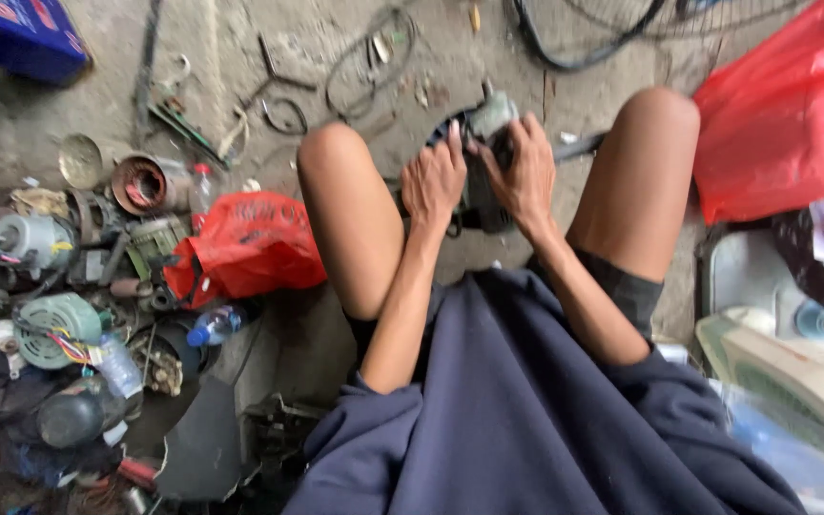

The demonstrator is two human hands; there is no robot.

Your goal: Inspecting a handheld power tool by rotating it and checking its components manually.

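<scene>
Between the knees, both hands' fingers (pixel 457 143) clasp a grey motor (pixel 484 124); bare floor (pixel 11 124) beyond.

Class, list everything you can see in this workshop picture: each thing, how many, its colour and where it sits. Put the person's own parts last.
fan motor: one, grey and dark, between the knees, held by both hands
red plastic bags: two, small one left of the left knee, large one upper right
blue box: one, top left corner
plastic bottle: one, clear with blue cap, below the small bag
old motor parts: many, grey and green, left edge
white fan housing: one, lower right
left hand: on the motor's left side
right hand: on its right side
</scene>
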